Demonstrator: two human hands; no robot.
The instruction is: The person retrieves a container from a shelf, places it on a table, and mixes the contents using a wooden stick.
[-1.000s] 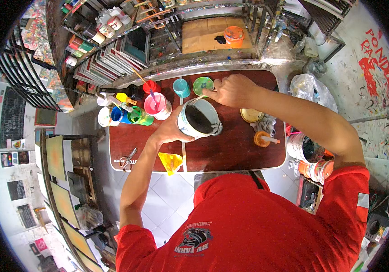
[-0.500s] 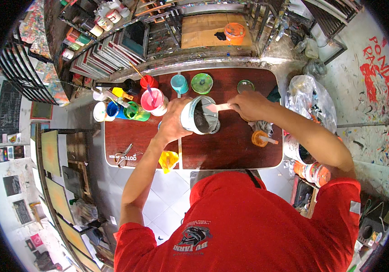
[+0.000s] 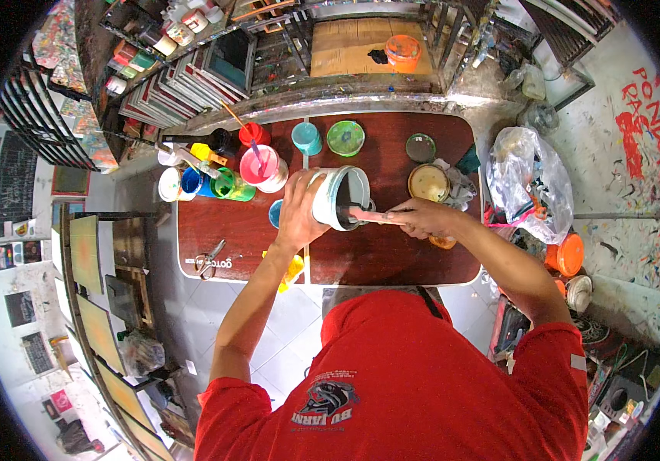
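While our left hand curls round the wall of one white bucket, fingers spread and bent to its curve, our right hand is closed about the handle of one spatula. We have the bucket tilted between our two hands, its mouth turned toward the right one; the spatula's blade reaches into that mouth, where something dark shows, though we cannot tell whether it touches the inner wall.

Ahead and to the left of our left hand we count four tubs close together: one white tub, one blue tub, one green tub and one pink tub. Just past them is one red cup. Straight beyond the hands sit one teal cup and one green disc. Past our right hand lie one cream disc and one crumpled grey rag. One pair of scissors rests left of our left forearm, and one yellow piece shows partly from under it.
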